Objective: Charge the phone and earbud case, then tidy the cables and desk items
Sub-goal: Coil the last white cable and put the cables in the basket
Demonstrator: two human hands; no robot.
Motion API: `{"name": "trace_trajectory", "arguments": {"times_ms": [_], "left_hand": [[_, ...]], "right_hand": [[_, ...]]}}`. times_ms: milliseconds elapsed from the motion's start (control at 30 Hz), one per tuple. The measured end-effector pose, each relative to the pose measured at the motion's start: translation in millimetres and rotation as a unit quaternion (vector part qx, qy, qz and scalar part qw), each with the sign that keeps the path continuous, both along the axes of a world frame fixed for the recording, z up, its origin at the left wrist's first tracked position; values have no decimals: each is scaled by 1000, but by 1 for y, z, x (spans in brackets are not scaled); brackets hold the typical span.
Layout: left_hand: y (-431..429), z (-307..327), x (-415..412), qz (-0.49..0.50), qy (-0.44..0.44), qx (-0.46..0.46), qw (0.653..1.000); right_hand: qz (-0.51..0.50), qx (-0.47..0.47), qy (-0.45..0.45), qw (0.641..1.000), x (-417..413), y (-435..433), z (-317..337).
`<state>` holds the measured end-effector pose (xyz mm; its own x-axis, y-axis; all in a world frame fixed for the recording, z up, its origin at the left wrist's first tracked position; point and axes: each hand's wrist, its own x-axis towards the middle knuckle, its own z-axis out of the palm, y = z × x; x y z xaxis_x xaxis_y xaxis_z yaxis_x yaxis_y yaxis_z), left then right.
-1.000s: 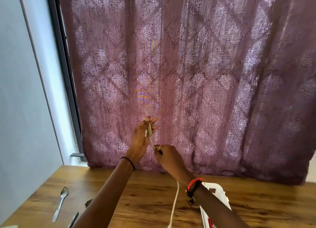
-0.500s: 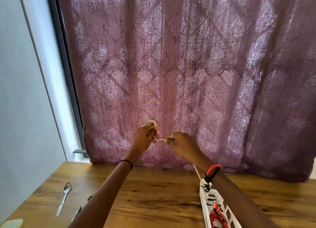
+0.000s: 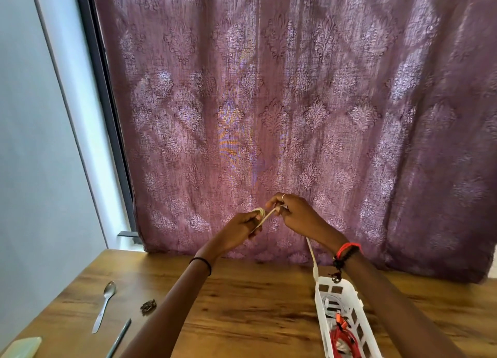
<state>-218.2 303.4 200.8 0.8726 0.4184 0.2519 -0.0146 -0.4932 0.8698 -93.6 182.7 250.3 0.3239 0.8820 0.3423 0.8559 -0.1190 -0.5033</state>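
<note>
Both hands are raised above the wooden desk [image 3: 242,298] in front of the purple curtain. My left hand [image 3: 239,230] grips a small coil of white cable [image 3: 259,212] wound round its fingers. My right hand [image 3: 298,218] pinches the same cable just right of the coil. From the right hand the loose end of the cable [image 3: 312,253] hangs down to a plug near the white basket [image 3: 321,298]. No phone or earbud case is in view.
The white slotted basket at lower right holds red and white cables [image 3: 343,336]. A spoon [image 3: 103,306], a dark pen-like stick [image 3: 119,337], a small dark clip [image 3: 148,307] and a pale green object [image 3: 21,347] lie on the left of the desk.
My right hand rose from below the left hand to its right side, carrying the cable around the coil. The camera tilted down, showing more of the basket and desk.
</note>
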Motion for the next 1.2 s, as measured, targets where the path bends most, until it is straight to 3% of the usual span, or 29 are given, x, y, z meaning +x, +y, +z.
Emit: {"name": "trace_trajectory", "arguments": {"times_ms": [167, 300, 567, 800, 1000, 1100, 1200], "left_hand": [[-8, 4, -4, -44, 3, -14, 999], [-12, 5, -6, -60, 20, -36, 997], [-18, 6, -9, -90, 5, -208, 974], [-24, 7, -16, -151, -76, -443, 880], [-24, -1, -12, -147, -133, -560, 804], [-19, -6, -10, -138, -164, -608, 764], [-17, -9, -10, -126, -179, -627, 748]], "right_hand": [[9, 26, 54, 998, 4, -8, 2], [28, 18, 48, 998, 9, -11, 4], [75, 29, 100, 992, 14, -14, 2], [109, 64, 155, 980, 16, -11, -5], [111, 132, 213, 962, 11, -5, -19], [63, 158, 181, 969, 9, 5, -32], [-6, 194, 77, 978, 5, 14, -45]]}}
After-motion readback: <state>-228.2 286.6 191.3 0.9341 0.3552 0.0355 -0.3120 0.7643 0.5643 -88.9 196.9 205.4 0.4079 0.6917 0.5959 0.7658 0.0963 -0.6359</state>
